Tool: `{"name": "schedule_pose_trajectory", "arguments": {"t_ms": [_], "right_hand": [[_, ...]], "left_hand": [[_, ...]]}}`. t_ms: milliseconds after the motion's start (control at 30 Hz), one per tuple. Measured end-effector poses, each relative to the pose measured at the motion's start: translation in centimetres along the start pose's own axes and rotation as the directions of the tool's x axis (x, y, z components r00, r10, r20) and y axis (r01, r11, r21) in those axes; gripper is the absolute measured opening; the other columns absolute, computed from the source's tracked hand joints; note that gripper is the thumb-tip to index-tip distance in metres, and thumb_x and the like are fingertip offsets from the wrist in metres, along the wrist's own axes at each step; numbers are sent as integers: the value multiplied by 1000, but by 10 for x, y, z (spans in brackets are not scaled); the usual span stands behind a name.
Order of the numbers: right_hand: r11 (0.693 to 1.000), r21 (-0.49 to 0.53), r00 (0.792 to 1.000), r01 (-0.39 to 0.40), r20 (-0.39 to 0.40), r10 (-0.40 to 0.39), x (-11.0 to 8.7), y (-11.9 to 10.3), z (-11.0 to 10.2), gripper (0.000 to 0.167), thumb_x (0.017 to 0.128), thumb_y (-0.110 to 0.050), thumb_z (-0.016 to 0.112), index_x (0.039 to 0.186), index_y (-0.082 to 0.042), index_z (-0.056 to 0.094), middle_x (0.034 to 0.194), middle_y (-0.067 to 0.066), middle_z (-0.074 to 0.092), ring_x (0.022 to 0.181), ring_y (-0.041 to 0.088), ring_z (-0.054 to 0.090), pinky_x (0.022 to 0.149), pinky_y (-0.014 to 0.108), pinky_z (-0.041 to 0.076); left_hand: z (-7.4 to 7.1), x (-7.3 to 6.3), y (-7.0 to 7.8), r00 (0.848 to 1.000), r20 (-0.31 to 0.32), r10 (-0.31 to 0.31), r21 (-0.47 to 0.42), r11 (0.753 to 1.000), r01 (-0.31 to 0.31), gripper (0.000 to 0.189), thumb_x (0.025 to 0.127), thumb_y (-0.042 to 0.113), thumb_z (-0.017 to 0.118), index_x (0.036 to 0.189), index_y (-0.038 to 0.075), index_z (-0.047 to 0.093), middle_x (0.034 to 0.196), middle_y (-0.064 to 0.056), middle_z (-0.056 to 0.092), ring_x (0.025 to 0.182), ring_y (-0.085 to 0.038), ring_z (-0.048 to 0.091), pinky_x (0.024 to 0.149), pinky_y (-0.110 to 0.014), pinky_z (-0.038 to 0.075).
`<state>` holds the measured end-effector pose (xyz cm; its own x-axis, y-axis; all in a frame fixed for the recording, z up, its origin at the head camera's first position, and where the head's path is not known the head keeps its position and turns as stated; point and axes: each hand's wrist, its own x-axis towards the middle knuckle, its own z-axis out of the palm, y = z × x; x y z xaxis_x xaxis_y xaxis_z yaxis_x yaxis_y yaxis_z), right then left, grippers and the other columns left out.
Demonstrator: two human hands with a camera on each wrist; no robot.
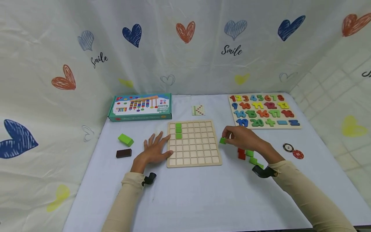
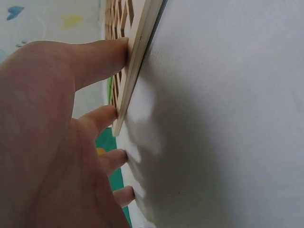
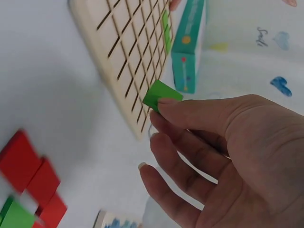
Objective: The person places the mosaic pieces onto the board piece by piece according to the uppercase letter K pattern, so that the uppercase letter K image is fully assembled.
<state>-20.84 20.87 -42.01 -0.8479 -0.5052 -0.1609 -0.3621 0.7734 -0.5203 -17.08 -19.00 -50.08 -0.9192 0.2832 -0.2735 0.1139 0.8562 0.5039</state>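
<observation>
A wooden grid board (image 1: 194, 148) lies mid-table, with green square tiles (image 1: 178, 130) filling part of its second column from the left. My left hand (image 1: 155, 151) is spread at the board's left edge; in the left wrist view the thumb (image 2: 102, 61) and a fingertip touch its rim. Just right of the board, my right hand (image 1: 242, 138) pinches a green square tile (image 3: 161, 93) between thumb and forefinger, raised off the table. Below that hand lie loose red tiles (image 1: 241, 154) and green tiles (image 1: 253, 160), partly hidden by the wrist.
A small pattern card (image 1: 198, 110) lies behind the board. At the back are a green game box (image 1: 140, 116) and a wooden number puzzle (image 1: 263, 111). On the left sit a green block (image 1: 126, 139) and a dark brown block (image 1: 123, 153); two round chips (image 1: 298, 154) lie right.
</observation>
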Motion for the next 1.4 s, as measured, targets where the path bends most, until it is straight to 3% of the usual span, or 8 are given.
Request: {"name": "schedule_pose_trajectory", "arguments": {"t_ms": [433, 700, 1033, 1400], "right_hand": [[979, -2, 979, 202, -32, -202, 67, -64, 50, 10, 98, -15, 78, 106, -12, 73, 98, -2, 75, 88, 15, 67, 73, 33, 56], [974, 16, 974, 226, -29, -226, 102, -84, 79, 8, 97, -13, 77, 105, -11, 74, 98, -1, 76, 87, 13, 69, 73, 30, 56], [985, 43, 986, 168, -8, -168, 116, -87, 99, 11, 99, -19, 78, 106, -13, 73, 100, -3, 75, 90, 11, 68, 80, 31, 57], [988, 47, 989, 150, -13, -150, 115, -85, 103, 4, 100, -20, 76, 99, -17, 77, 95, -4, 72, 86, 11, 64, 76, 31, 55]], "left_hand": [[-2, 0, 0, 999, 22, -27, 26, 999, 26, 80, 104, 52, 60, 171, 27, 25, 180, -12, 3, 163, -46, -8, 123, -76, -6], [3, 5, -3, 1000, 13, -8, 23, 1000, 8, 79, 104, 53, 58, 171, 28, 25, 180, -12, 3, 163, -46, -8, 122, -76, -6], [1, 2, 1, 1000, 21, -21, 12, 1000, 21, 79, 105, 52, 58, 171, 27, 24, 180, -13, 2, 163, -46, -8, 122, -76, -7], [2, 2, -1, 1000, 15, -8, -1, 1000, 8, 79, 104, 52, 58, 171, 26, 24, 180, -13, 2, 162, -47, -9, 122, -76, -8]]}}
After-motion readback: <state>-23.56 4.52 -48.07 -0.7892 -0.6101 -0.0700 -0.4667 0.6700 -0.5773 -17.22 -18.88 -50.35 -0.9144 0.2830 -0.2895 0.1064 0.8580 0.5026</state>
